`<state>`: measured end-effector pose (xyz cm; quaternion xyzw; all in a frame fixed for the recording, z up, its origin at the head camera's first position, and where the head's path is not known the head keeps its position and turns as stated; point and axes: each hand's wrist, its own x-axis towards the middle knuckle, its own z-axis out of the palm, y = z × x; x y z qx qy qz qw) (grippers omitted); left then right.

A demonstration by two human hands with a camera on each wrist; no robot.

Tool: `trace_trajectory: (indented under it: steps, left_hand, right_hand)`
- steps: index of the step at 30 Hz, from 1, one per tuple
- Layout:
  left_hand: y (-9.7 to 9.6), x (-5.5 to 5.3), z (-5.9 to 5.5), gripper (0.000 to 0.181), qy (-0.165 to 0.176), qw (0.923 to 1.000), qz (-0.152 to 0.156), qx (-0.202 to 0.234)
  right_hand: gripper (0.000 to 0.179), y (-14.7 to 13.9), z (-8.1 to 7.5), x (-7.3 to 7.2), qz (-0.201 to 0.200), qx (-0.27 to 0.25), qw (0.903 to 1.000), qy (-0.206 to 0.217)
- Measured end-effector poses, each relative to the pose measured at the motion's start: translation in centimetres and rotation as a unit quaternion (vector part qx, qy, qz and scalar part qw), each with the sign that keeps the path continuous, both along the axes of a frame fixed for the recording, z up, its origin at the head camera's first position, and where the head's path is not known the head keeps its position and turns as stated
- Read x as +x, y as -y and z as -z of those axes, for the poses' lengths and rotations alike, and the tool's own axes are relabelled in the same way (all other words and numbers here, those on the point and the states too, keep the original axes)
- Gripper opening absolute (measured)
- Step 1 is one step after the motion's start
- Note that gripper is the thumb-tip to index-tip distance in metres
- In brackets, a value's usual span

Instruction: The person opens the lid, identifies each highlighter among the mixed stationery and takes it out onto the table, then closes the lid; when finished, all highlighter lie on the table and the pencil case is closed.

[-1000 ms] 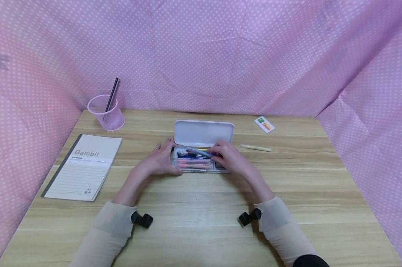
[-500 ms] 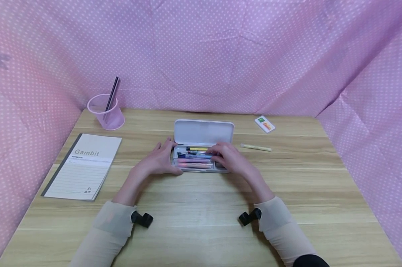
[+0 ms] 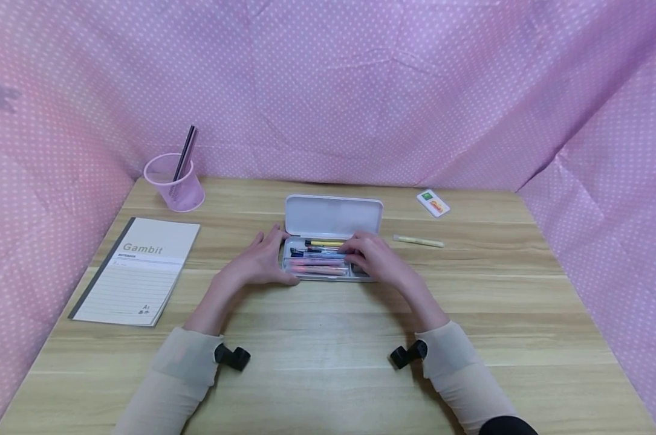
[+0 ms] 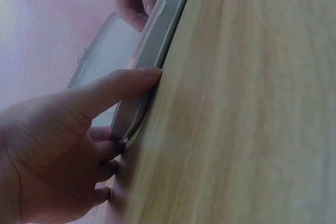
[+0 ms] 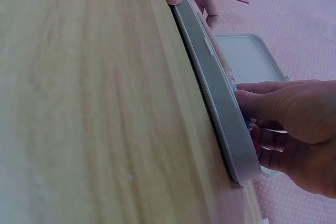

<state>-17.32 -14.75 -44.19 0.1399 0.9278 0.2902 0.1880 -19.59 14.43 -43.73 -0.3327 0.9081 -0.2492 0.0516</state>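
In the open pencil case (image 3: 334,218) on the counter (image 3: 317,338), the blue pen (image 3: 328,254) is laid with its long axis running left to right, roughly parallel to the case's front edge. Its right end is reached by the right hand (image 3: 378,257), the nearer one, and appears to be pinched between thumb and fingers, though the tips are partly hidden. The case's left end is gripped from outside by the left hand (image 3: 257,261).
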Motion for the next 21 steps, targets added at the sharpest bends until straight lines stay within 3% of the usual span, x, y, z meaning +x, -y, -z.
trace_trajectory:
  steps: [11,21]
  left_hand:
    - [0.0,0.0,0.5,0.103,0.003,0.9999,-0.010,-0.001]
    - [0.1,0.0,0.4,0.104,-0.010,0.9999,-0.006,-0.001]
  right_hand:
    - [0.018,-1.8,-0.6,-0.1,0.011,-0.036,0.9992,0.015]
    - [0.019,-8.7,-1.2,-0.7,0.042,-0.069,0.9966,0.013]
